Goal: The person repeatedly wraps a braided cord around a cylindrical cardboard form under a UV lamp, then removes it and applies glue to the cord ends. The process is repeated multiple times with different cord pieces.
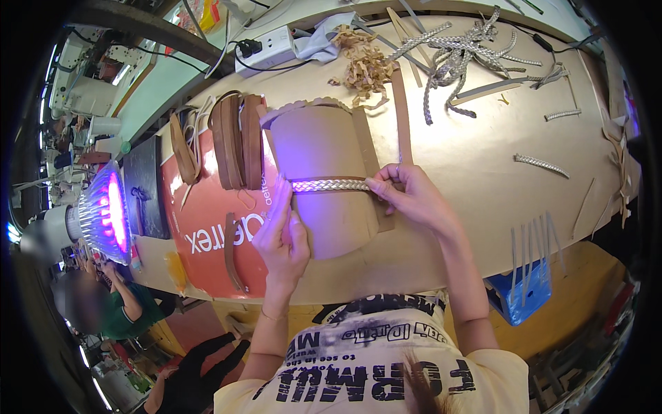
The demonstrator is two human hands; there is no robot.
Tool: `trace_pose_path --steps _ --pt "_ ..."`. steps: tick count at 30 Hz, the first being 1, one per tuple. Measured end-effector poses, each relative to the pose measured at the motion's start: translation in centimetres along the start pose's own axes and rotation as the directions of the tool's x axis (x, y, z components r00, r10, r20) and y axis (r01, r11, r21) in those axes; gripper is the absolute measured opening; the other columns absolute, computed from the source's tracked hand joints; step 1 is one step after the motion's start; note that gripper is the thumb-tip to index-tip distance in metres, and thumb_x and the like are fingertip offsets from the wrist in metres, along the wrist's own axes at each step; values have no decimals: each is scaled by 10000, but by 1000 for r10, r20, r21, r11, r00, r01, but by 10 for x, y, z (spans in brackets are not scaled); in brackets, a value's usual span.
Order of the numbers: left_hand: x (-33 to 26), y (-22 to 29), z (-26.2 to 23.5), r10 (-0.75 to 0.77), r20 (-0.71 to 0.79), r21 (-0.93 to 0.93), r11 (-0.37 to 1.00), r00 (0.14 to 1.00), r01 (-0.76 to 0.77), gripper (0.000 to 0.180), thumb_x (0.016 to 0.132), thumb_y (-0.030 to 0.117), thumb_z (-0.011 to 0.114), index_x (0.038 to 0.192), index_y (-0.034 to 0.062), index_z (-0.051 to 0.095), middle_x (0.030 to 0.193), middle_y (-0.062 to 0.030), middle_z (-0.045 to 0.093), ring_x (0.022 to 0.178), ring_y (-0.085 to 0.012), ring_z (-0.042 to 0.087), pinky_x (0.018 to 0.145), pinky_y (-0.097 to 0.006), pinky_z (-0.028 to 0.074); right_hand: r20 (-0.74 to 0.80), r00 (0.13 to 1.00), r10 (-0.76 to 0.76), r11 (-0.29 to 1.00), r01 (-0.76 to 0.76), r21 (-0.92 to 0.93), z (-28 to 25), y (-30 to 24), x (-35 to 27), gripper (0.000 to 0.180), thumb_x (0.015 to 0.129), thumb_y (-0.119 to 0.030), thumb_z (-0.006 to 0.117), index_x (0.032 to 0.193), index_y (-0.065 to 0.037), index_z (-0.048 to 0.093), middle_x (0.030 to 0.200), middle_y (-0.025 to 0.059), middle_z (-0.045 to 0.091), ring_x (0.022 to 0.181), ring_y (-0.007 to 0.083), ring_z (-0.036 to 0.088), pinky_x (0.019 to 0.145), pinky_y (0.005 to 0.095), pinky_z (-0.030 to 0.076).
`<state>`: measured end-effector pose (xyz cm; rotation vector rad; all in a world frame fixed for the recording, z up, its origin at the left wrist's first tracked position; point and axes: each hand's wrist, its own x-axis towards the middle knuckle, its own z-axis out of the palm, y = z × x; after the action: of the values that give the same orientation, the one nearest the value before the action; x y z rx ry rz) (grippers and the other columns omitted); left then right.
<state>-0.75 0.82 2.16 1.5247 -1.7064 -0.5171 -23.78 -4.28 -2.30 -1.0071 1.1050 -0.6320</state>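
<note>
Head view: both hands, left (281, 234) and right (412, 195), seemingly pinch braided strap (331, 185) ends between them.

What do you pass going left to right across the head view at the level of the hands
Purple-lit lamp → dark board → orange sheet → left hand → silver braided strip → right hand → short braid piece.

Pretty bright and even overall, soft shadows on the tan table (483, 179). A lamp (103, 214) at the left edge glows purple-pink and blows out a bit. Heavy fisheye bend toward the rim, black corners, and the lower left looks blurry.
</note>
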Motion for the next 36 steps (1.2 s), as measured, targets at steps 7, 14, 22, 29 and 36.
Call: trace_pose_path --steps 7,14,22,29,36 --pt "-1 -1 -2 -22 17 12 1000 1000 22 451 837 -68 462 1278 -103 549 1314 -265 562 1263 -346 531 1052 -378 417 8 1000 8 997 -8 73 5 9 4 289 944 -267 651 899 18 645 678 -2 593 571 43 533 511 219 489" --pt "-1 -2 -2 -4 -14 -19 1000 1000 4 427 858 -62 476 1276 -97 554 1300 -260 576 1261 -343 534 1062 -389 407 -81 993 -87 988 75 -138 11 2 3 296 918 -262 672 868 30 670 642 55 608 556 97 532 528 291 446" --pt "-8 3 -26 54 -122 124 992 991 -39 397 914 7 513 1305 -58 535 1396 -259 488 1310 -350 478 1074 -411 379 33 993 -117 948 121 -295 23 -42 -7 314 906 -279 651 871 32 679 615 93 596 535 138 511 528 324 423" --pt "-19 15 -19 143 36 140 979 989 -147 483 805 45 674 1280 30 586 1473 -250 393 1385 -423 354 1114 -485 328 51 988 -146 950 154 -271 33 -60 -6 288 877 -254 658 838 31 680 604 79 583 512 109 493 504 298 403" --pt "-12 13 -9 119 153 12 992 981 -123 503 832 113 697 1321 108 578 1504 -241 343 1394 -436 323 1115 -475 329 44 994 -100 896 110 -430 32 -79 -5 252 903 -206 684 802 22 648 675 -23 577 603 22 456 531 214 369"
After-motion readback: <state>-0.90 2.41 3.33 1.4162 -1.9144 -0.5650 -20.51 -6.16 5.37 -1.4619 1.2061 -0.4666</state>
